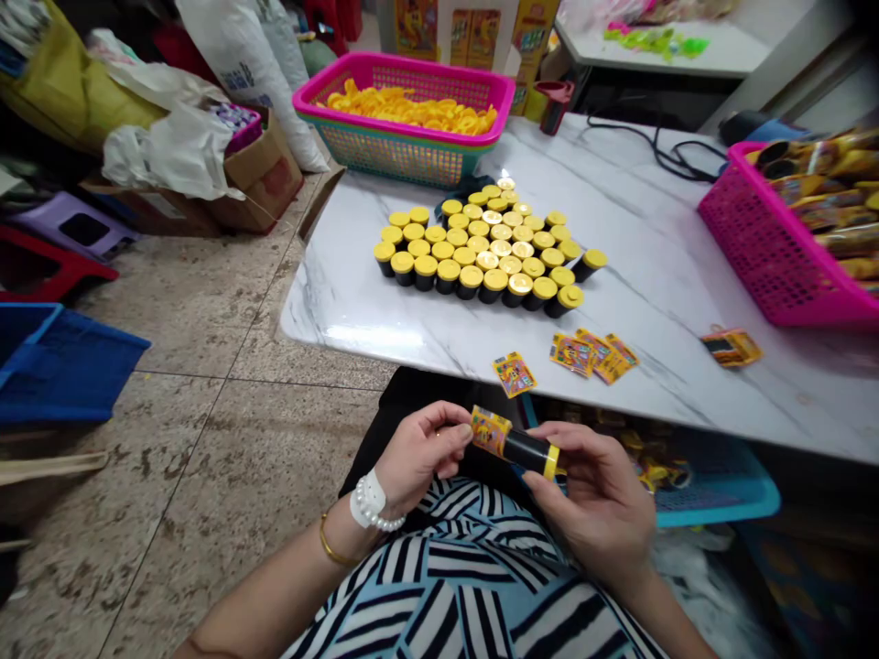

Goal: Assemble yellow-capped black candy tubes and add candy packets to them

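Above the lap, my right hand (599, 503) grips a black tube with a yellow cap (526, 450), fingers near the capped end. At the tube's other end is a small printed yellow-orange label (490, 431), pinched at its edge by my left hand (420, 458). Whether the label is wrapped around the tube or only lies against it, I cannot tell. Just beyond, a single printed label (514, 373) lies on the table edge, with several more labels (594, 355) overlapping to its right. Rows of black tubes with yellow caps (481, 247) stand upright behind them.
A pink-rimmed basket (405, 137) of yellow plastic pieces stands at the back of the marbled table (659, 275). On the right is a pink basket (769, 265) full of wrapped tubes. Under the table edge sits a blue basket (721, 508). A black cable (659, 151) lies behind.
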Demonstrator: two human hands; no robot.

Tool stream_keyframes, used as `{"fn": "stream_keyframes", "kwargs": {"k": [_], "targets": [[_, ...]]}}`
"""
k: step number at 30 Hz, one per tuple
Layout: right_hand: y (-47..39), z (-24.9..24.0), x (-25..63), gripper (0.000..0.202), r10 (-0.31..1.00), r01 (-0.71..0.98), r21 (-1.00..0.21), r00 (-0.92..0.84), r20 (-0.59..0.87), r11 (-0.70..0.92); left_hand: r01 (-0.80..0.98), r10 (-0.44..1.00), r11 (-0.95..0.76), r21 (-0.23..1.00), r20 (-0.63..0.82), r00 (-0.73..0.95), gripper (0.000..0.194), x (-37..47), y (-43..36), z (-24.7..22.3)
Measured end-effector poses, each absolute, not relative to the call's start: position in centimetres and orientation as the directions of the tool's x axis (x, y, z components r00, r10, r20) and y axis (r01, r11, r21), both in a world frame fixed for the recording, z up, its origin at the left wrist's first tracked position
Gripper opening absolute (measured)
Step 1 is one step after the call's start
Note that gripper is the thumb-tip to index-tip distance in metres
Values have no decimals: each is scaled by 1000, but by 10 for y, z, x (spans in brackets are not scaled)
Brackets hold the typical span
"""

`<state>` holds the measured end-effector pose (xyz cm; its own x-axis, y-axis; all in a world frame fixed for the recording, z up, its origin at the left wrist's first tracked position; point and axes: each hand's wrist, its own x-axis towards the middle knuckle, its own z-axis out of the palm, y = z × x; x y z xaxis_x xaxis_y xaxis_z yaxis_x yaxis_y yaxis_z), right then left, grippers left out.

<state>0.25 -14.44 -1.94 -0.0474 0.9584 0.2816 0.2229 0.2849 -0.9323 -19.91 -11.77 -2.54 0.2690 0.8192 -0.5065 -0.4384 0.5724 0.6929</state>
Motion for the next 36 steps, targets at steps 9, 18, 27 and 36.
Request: {"fn": "stream_keyframes", "kwargs": {"k": [9, 18, 27, 36], "targets": [[-154, -10, 13, 32, 972, 258, -939, -3, 235, 227, -205, 803, 524, 827, -399, 442, 35, -193, -103, -30], [-172, -72, 62, 27, 945, 233, -964, 323, -50, -130, 429, 857, 266, 863, -416, 304, 38, -157, -89, -132], [-164, -85, 56, 32, 916, -34, -972, 329, -229, -231, 852, 709, -214, 479, -524, 472, 32, -113, -52, -168], [-171, -79, 79, 33, 853, -107, -958, 438, -284, -264, 687, 624, -546, 480, -315, 715, 24, -126, -79, -128]]}}
